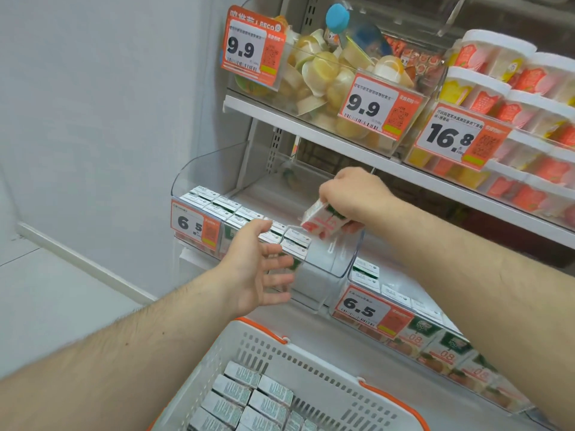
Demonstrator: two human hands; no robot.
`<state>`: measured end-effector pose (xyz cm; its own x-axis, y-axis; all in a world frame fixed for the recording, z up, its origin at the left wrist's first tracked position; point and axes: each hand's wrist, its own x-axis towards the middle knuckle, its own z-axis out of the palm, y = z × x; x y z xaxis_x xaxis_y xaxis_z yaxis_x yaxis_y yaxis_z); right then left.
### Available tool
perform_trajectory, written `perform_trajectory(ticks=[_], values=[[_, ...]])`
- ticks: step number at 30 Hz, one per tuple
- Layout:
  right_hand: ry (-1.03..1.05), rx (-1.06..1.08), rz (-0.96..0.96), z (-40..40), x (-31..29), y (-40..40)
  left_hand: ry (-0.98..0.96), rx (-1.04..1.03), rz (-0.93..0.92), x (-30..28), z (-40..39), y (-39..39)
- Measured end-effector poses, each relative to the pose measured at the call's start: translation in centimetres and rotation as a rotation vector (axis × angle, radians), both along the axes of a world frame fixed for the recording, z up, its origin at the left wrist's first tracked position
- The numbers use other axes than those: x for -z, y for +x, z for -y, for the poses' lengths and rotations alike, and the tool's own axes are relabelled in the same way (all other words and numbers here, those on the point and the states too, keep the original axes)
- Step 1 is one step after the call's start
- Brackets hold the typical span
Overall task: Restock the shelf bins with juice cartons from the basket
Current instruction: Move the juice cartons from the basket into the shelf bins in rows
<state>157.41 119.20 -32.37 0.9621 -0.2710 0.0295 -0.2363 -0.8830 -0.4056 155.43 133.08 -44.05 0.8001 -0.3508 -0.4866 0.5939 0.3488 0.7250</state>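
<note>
My right hand [351, 189] grips a white, red and green juice carton [323, 220], tilted, above the right end of a clear shelf bin [326, 262]. That bin holds a row of several cartons [236, 213] along its front left part, while its right end looks bare. My left hand [264, 265] hovers open at the bin's front wall, fingers spread toward it. Below, a white basket [311, 362] with orange trim holds several cartons [249, 396] standing on end.
A second clear bin [420, 334] of cartons with a 6.5 price tag sits to the lower right. The shelf above carries a bin of jelly cups [326, 85] and stacked white-lidded tubs [513, 88]. A plain wall lies to the left.
</note>
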Motion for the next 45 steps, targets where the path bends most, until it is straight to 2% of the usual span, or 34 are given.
perform_trajectory(ticks=[2,5,9,14,17,29,37,45], values=[[-0.155,0.018,-0.157,-0.5,0.5,0.5,0.023,0.044,-0.036,0.4,0.6,-0.1],[-0.283,-0.04,-0.387,-1.4,2.0,1.1,0.002,0.063,-0.073,1.0,1.2,0.1],[-0.155,-0.038,-0.528,-1.6,3.8,2.0,-0.015,0.064,-0.1,1.4,1.5,0.6],[0.054,0.055,-0.581,-0.5,5.6,3.0,-0.03,0.065,-0.13,1.7,1.6,0.9],[0.105,0.066,-0.632,-0.4,5.8,3.5,-0.043,0.063,-0.141,1.7,1.8,0.9],[-0.07,0.02,-0.826,-1.6,5.4,4.5,-0.037,0.05,-0.126,1.7,1.8,0.8],[0.15,0.146,-0.751,-0.4,7.5,5.4,-0.049,0.055,-0.116,1.7,1.8,0.8],[0.221,0.125,-0.77,0.2,7.1,5.2,-0.034,0.06,-0.104,1.4,2.0,0.4]])
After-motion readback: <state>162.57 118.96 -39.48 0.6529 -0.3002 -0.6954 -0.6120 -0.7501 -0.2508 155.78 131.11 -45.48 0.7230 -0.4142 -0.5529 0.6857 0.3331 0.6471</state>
